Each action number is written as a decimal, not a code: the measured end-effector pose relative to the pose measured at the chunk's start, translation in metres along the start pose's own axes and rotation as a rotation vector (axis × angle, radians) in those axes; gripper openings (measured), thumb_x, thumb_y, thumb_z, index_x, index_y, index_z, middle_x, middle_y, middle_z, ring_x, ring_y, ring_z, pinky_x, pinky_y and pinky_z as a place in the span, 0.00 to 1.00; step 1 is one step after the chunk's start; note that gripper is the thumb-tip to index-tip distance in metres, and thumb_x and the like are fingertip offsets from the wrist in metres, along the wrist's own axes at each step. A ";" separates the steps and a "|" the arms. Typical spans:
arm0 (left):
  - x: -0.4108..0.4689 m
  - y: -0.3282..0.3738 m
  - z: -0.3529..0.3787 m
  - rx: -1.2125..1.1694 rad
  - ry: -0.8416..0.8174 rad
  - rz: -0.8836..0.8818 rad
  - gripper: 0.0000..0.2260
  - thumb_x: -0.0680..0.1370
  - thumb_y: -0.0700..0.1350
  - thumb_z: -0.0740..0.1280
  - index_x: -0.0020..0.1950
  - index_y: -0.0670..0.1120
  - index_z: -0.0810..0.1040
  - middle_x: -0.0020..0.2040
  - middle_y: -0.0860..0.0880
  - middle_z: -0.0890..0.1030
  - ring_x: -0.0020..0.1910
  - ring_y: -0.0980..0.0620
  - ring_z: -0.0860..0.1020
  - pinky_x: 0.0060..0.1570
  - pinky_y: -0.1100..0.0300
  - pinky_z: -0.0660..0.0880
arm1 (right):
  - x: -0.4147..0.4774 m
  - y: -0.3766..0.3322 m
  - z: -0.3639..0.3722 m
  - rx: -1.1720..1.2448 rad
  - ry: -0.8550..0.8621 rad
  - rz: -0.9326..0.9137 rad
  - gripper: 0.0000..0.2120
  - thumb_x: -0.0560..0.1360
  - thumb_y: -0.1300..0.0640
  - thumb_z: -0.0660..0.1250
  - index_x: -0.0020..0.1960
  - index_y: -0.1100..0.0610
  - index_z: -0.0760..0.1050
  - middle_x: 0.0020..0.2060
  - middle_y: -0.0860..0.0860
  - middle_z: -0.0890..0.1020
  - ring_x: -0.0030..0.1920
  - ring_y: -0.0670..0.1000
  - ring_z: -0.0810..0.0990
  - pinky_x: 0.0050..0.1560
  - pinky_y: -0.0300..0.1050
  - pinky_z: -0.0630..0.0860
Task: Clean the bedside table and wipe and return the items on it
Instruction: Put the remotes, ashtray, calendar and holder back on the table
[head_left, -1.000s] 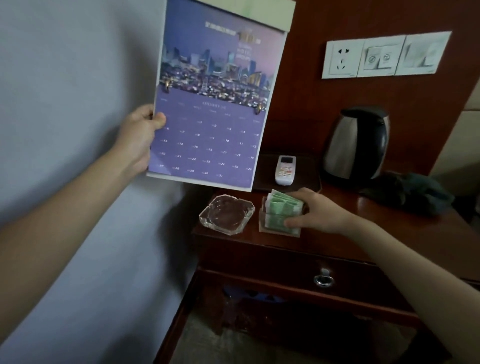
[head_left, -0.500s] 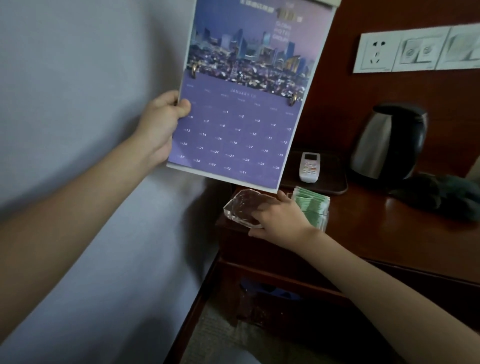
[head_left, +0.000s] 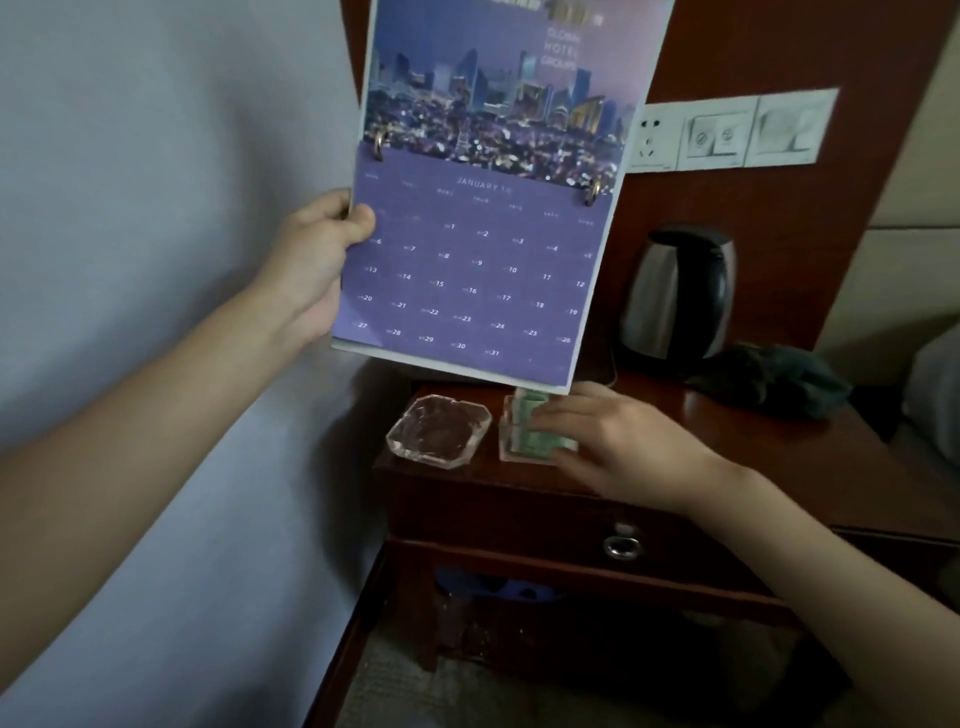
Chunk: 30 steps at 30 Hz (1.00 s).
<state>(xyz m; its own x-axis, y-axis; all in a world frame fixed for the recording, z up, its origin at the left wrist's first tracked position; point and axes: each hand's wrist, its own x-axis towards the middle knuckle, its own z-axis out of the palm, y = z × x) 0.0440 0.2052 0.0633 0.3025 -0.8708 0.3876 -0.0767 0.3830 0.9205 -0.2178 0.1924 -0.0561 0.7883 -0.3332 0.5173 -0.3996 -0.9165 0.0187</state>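
My left hand (head_left: 317, 260) pinches the left edge of a purple January calendar (head_left: 478, 249) and holds it upright above the dark wooden bedside table (head_left: 753, 431). My right hand (head_left: 618, 441) rests on a clear holder stuffed with green packets (head_left: 524, 439) on the table's front left part, fingers curled around its right side. To the left of the holder sits a clear glass ashtray (head_left: 439, 431), not touching the hand. The calendar hides the back left of the table.
A steel and black kettle (head_left: 680, 291) stands at the back. A dark cloth (head_left: 774, 382) lies to its right. Wall sockets and switches (head_left: 727, 137) sit on the wooden panel. The drawer has a ring pull (head_left: 622, 546). A pale wall runs along the left.
My right hand left the ashtray and moved right onto the packet holder. The ashtray now lies flat on the table. The calendar sits lower, hiding the remote and tray.
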 end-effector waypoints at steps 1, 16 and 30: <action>-0.001 -0.001 0.014 -0.022 -0.016 -0.005 0.10 0.80 0.37 0.57 0.43 0.46 0.75 0.33 0.53 0.82 0.32 0.56 0.80 0.36 0.60 0.79 | -0.018 0.009 -0.018 0.021 -0.021 0.024 0.14 0.74 0.53 0.60 0.54 0.56 0.79 0.49 0.51 0.82 0.50 0.51 0.78 0.52 0.40 0.72; -0.052 -0.086 0.228 -0.211 -0.173 -0.239 0.09 0.81 0.39 0.58 0.46 0.47 0.76 0.47 0.47 0.81 0.46 0.47 0.79 0.54 0.46 0.75 | -0.123 0.109 -0.121 0.873 0.563 1.061 0.11 0.79 0.60 0.59 0.61 0.52 0.69 0.56 0.60 0.77 0.54 0.58 0.79 0.58 0.58 0.76; -0.071 -0.131 0.226 -0.067 -0.338 -0.254 0.12 0.81 0.37 0.56 0.56 0.51 0.73 0.54 0.51 0.78 0.55 0.49 0.78 0.59 0.47 0.74 | -0.150 0.130 -0.070 0.883 0.459 0.991 0.24 0.78 0.71 0.56 0.64 0.45 0.61 0.54 0.44 0.76 0.55 0.45 0.76 0.55 0.43 0.73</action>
<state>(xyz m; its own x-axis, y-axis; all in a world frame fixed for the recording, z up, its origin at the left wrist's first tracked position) -0.1819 0.1476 -0.0738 -0.0260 -0.9877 0.1540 0.0257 0.1533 0.9878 -0.4211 0.1385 -0.0715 0.0666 -0.9705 0.2318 -0.1349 -0.2389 -0.9616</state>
